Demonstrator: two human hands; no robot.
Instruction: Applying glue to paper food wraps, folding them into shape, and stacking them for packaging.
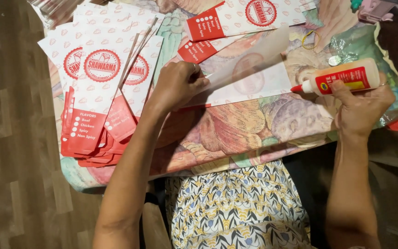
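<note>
The far edge of the counter (236, 152) is getting cut off at the top, so the paper bags (249, 16) lying there are showing only in part, and the pink and teal things in the top right corner are too cropped for me to tell what they are. My left thumb is hiding behind the paper sleeve (249, 78), and its printed side is facing down, showing only faintly through the paper.

My left hand (176, 85) is reaching in from the lower left, wrist bent, fingers closing on the sleeve's left end and lifting its upper flap open. My right hand (362, 108) is gripping a glue bottle (346, 78) on its side, the red nozzle pointing left at the sleeve's right end, just beside the paper.

The sleeve is lying across the middle of the counter, on a cloth printed with large flowers. A fanned stack of red and white bags (100, 87) is sitting to the left, a yellow rubber band (310, 40) beyond the sleeve. Wood flooring (10, 152) is showing on the left, and my patterned skirt (240, 207) below.
</note>
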